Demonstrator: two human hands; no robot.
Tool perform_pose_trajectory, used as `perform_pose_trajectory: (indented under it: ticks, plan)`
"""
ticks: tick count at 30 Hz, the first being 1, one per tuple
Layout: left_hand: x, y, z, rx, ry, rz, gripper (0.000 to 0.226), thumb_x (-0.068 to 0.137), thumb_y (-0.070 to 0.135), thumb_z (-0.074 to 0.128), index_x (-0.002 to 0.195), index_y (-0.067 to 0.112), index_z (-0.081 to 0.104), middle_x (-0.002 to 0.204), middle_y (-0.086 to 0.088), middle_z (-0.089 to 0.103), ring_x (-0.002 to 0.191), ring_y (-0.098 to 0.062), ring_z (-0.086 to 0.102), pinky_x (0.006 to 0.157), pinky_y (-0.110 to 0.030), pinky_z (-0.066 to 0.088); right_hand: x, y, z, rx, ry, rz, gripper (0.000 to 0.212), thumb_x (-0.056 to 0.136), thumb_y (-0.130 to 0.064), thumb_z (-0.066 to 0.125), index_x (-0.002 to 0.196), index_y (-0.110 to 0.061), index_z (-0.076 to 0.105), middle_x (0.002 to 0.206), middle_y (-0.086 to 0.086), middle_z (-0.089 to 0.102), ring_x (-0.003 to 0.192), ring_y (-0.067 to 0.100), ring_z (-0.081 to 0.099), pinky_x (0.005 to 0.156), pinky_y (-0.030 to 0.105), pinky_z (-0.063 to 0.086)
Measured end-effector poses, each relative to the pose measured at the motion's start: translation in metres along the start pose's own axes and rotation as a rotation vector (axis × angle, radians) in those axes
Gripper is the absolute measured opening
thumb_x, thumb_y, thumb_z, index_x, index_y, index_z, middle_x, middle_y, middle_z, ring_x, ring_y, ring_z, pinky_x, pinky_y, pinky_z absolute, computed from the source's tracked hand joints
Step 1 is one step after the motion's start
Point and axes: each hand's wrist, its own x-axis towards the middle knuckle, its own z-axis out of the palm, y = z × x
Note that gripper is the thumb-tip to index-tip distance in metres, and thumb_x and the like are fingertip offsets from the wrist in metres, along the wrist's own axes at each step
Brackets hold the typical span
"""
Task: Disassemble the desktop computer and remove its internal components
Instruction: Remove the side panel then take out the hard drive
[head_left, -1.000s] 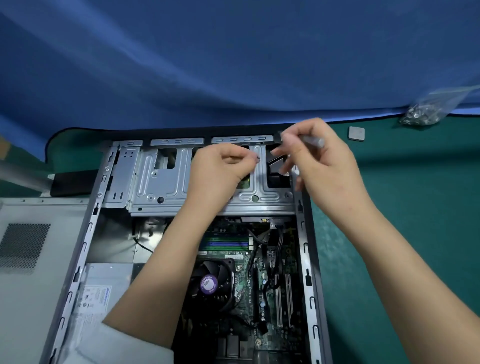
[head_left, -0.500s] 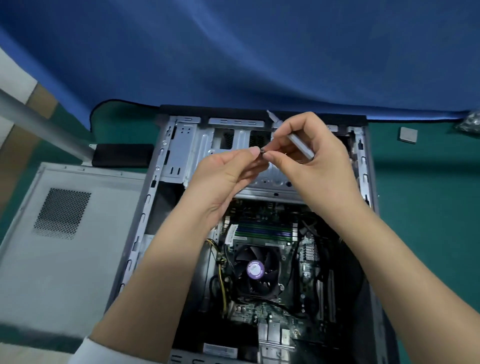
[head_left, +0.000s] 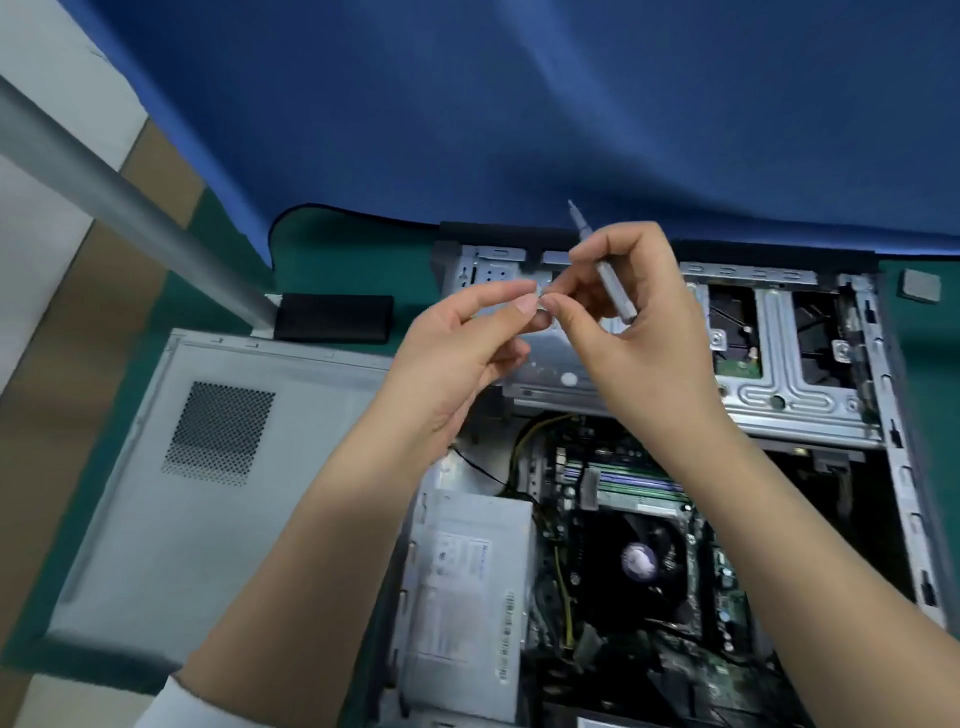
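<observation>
A: Where does the computer case (head_left: 883, 415) lie?
B: On its side on the green mat (head_left: 322, 249), open at the top, with a blue cloth (head_left: 519, 104) hanging behind it. The side panel (head_left: 208, 467), with its mesh vent, lies flat just to the left of the case, touching it

A: What shows inside?
B: The grey power supply (head_left: 467, 587) at lower left; the motherboard (head_left: 722, 571) to its right, with the round cooler fan (head_left: 639, 561) and the memory sticks (head_left: 639, 488) above it; the metal drive cage (head_left: 779, 374) across the far end

A: How does the left hand (head_left: 457, 358) stand?
B: Raised over the drive cage, thumb and forefinger pressed together at the tips, the other fingers curled loosely. Something tiny seems pinched there; it is too blurred to tell what

A: And the right hand (head_left: 644, 327)?
B: Also over the cage. Its thumb and forefinger meet the left hand's fingertips, while the remaining fingers hold a slim grey screwdriver (head_left: 610, 283), tip pointing up and away toward the cloth

A: What else lies on the mat?
B: A black block (head_left: 332, 318) beyond the side panel, and a small grey square (head_left: 921, 285) past the far right corner of the case. A grey pole (head_left: 104, 192) slants down at left, ending beside the black block
</observation>
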Motion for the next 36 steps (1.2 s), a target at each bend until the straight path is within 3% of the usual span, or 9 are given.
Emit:
perform_pose_trajectory:
  ticks: [4,9,13,16,18,22,24,28,36]
  plan:
    - [0.001,0.006,-0.031,0.137,-0.006,0.093,0.009,0.089,0.023,0.064,0.094,0.026,0.071,0.093,0.001,0.074,0.071,-0.003,0.063,0.078,-0.023,0.05,0.007,-0.003,0.027,-0.046,-0.028,-0.019,0.035,0.085,-0.013,0.066,0.096,-0.038,0.044,0.087,-0.017,0.062,0.076,0.002,0.061,0.066,0.016,0.047]
    - [0.006,0.006,-0.062,0.139,0.045,0.211,0.007,0.084,0.017,0.069,0.091,0.02,0.069,0.091,0.0,0.075,0.082,-0.008,0.067,0.072,-0.017,0.05,0.012,-0.005,0.059,0.068,-0.061,0.043,0.027,0.086,-0.008,0.066,0.098,-0.026,0.05,0.086,-0.013,0.066,0.085,0.003,0.064,0.077,0.022,0.05]
    - [0.014,0.004,-0.086,0.164,0.137,0.29,0.011,0.085,0.017,0.07,0.093,0.024,0.069,0.087,0.001,0.075,0.086,-0.012,0.068,0.075,-0.02,0.052,0.017,-0.004,0.08,0.104,-0.119,0.078,0.02,0.089,-0.008,0.061,0.098,-0.023,0.052,0.088,-0.012,0.069,0.08,0.0,0.063,0.071,0.012,0.045]
    - [0.025,-0.005,-0.104,0.238,0.197,0.331,0.011,0.085,0.012,0.069,0.087,0.023,0.07,0.083,0.001,0.074,0.085,-0.011,0.069,0.072,-0.017,0.051,0.029,0.01,0.082,-0.116,-0.118,0.054,0.009,0.095,-0.022,0.054,0.096,-0.03,0.049,0.087,-0.008,0.066,0.075,0.005,0.057,0.066,0.02,0.042]
    - [0.036,-0.016,-0.118,0.362,0.25,0.319,0.013,0.083,0.012,0.071,0.081,0.025,0.07,0.079,0.003,0.073,0.081,-0.012,0.068,0.073,-0.018,0.052,0.037,0.026,0.078,-0.332,-0.117,0.02,0.005,0.097,-0.024,0.047,0.099,-0.029,0.047,0.091,-0.008,0.06,0.087,0.011,0.052,0.069,0.028,0.039]
    - [0.061,-0.047,-0.143,0.633,0.296,0.221,0.007,0.084,0.019,0.071,0.08,0.025,0.069,0.074,0.012,0.068,0.072,-0.001,0.062,0.068,-0.014,0.046,0.038,0.05,0.081,-0.549,-0.142,-0.096,0.012,0.098,-0.02,0.044,0.105,-0.019,0.053,0.099,-0.018,0.046,0.098,0.011,0.044,0.075,0.027,0.036]
    - [0.073,-0.061,-0.147,0.785,0.296,0.212,0.001,0.085,0.02,0.069,0.085,0.021,0.07,0.077,0.012,0.067,0.076,-0.006,0.062,0.068,-0.016,0.048,0.038,0.055,0.083,-0.573,-0.124,-0.111,0.012,0.098,-0.021,0.043,0.105,-0.02,0.053,0.099,-0.018,0.047,0.098,0.01,0.044,0.074,0.029,0.037]
    - [0.094,-0.076,-0.142,1.128,0.268,0.276,0.01,0.089,0.021,0.064,0.094,0.016,0.071,0.094,0.002,0.064,0.094,-0.018,0.052,0.076,-0.032,0.046,0.042,0.058,0.084,-0.586,-0.092,-0.121,0.011,0.098,-0.021,0.043,0.105,-0.021,0.052,0.096,-0.017,0.047,0.094,0.01,0.044,0.07,0.03,0.038]
    - [0.116,-0.082,-0.131,1.181,0.263,0.192,0.016,0.092,0.02,0.058,0.103,0.02,0.069,0.101,0.0,0.068,0.104,-0.02,0.048,0.077,-0.038,0.048,0.041,0.059,0.083,-0.622,-0.088,-0.145,0.011,0.097,-0.018,0.044,0.104,-0.019,0.053,0.099,-0.007,0.058,0.093,0.013,0.045,0.068,0.033,0.042]
